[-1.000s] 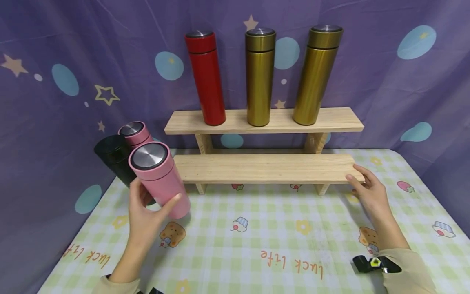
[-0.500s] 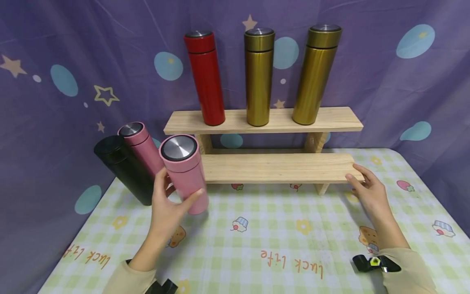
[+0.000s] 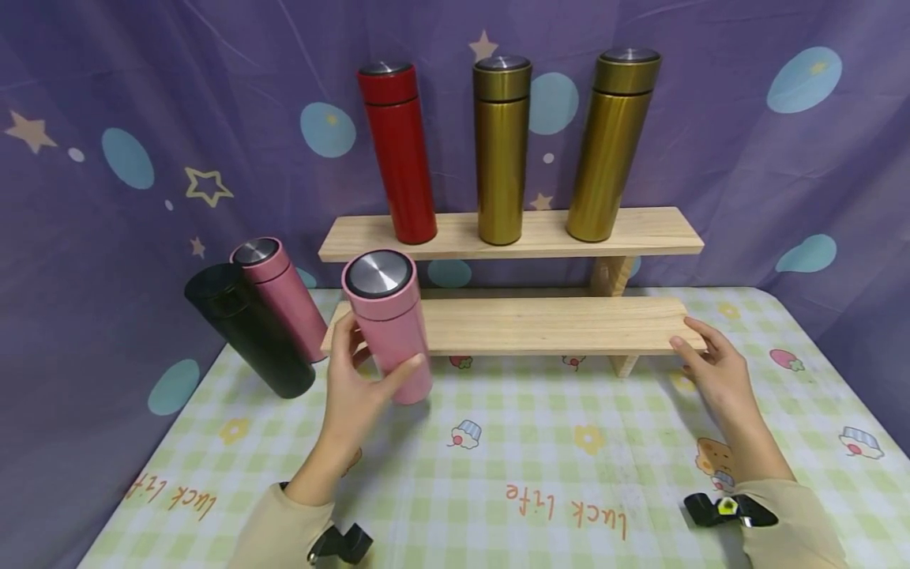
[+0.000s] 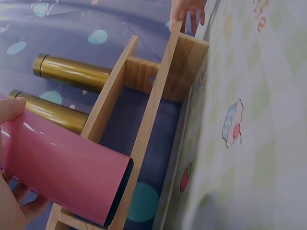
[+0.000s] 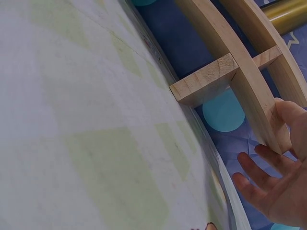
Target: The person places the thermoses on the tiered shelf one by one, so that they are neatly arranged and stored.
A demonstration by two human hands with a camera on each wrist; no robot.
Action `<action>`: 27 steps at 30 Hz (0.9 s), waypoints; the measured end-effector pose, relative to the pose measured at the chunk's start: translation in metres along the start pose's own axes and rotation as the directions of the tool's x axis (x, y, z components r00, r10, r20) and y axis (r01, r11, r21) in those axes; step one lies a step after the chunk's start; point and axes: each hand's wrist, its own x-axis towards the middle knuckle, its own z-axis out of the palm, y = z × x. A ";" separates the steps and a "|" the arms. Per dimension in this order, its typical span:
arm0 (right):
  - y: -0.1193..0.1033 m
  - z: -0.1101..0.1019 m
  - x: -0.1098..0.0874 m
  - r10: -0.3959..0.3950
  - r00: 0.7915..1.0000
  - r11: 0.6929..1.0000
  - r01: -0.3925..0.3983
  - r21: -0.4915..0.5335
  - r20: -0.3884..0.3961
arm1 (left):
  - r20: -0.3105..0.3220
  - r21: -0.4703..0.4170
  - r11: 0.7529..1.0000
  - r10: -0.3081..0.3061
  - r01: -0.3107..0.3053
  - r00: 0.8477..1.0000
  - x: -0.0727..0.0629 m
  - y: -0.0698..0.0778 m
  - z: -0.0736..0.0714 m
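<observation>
Pink flask [image 3: 387,332] grasped by left hand [image 3: 358,401], on the near side of the lower shelf [image 3: 554,325], left part. Right hand [image 3: 720,378] pinches the shelf's right end. Advise: firm grip, level base, clearance from the near edge. Room rightward along the shelf; black flask [image 3: 250,332] near, at left.

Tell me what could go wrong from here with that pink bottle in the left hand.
The pink bottle is held in front of the lower shelf, so its base might catch the front edge if it's moved in too low. A bump could rock the rack and topple the red bottle or gold bottles standing on the upper shelf, though the right hand at the lower shelf's end may steady it.
</observation>
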 end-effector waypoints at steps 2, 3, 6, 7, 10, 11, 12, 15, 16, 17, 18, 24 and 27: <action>0.000 0.000 0.000 -0.002 1.000 1.000 0.002 0.000 -0.001 | 0.012 -0.013 1.000 0.010 -0.010 1.000 0.001 0.000 0.004; 0.000 0.000 0.000 -0.003 1.000 1.000 0.003 0.001 -0.002 | 0.018 -0.016 1.000 0.019 -0.019 1.000 0.002 0.000 0.007; 0.000 0.001 0.000 -0.004 1.000 1.000 0.004 0.005 -0.002 | 0.035 -0.029 0.999 0.046 -0.045 0.998 0.003 0.001 0.014; 0.000 0.001 0.000 -0.004 1.000 1.000 0.004 0.005 -0.002 | 0.041 -0.031 0.998 0.053 -0.052 0.998 0.004 0.002 0.017; 0.000 0.001 0.000 -0.004 1.000 1.000 0.004 0.010 0.002 | 0.058 -0.031 0.998 0.062 -0.060 0.996 0.005 0.004 0.025; 0.000 0.001 0.000 -0.005 1.000 1.000 0.005 0.012 0.003 | 0.063 -0.031 0.998 0.064 -0.062 0.996 0.006 0.005 0.027; -0.001 0.001 0.000 -0.005 1.000 1.000 0.005 0.012 0.003 | 0.069 -0.034 0.997 0.066 -0.064 0.995 0.007 0.006 0.030; 0.000 0.001 0.000 -0.008 1.000 1.000 0.008 0.011 0.003 | 0.079 -0.034 0.997 0.069 -0.066 0.994 0.008 0.006 0.039; 0.000 0.001 0.000 -0.009 1.000 1.000 0.009 0.012 0.002 | 0.083 -0.033 0.997 0.069 -0.067 0.994 0.009 0.006 0.041; 0.000 0.000 0.001 -0.010 1.000 1.000 0.010 0.011 0.002 | 0.086 -0.033 0.997 0.069 -0.067 0.994 0.009 0.006 0.044; 0.000 0.000 0.001 -0.011 1.000 1.000 0.011 0.009 0.001 | 0.087 -0.032 0.997 0.067 -0.064 0.994 0.009 0.006 0.046; 0.001 -0.001 0.001 -0.012 1.000 1.000 0.012 0.013 0.005 | 0.094 -0.053 0.997 0.066 -0.061 0.993 0.009 0.007 0.060; 0.001 -0.001 0.001 -0.013 1.000 1.000 0.013 0.017 0.006 | 0.112 -0.073 0.995 0.073 -0.065 0.991 0.009 0.007 0.065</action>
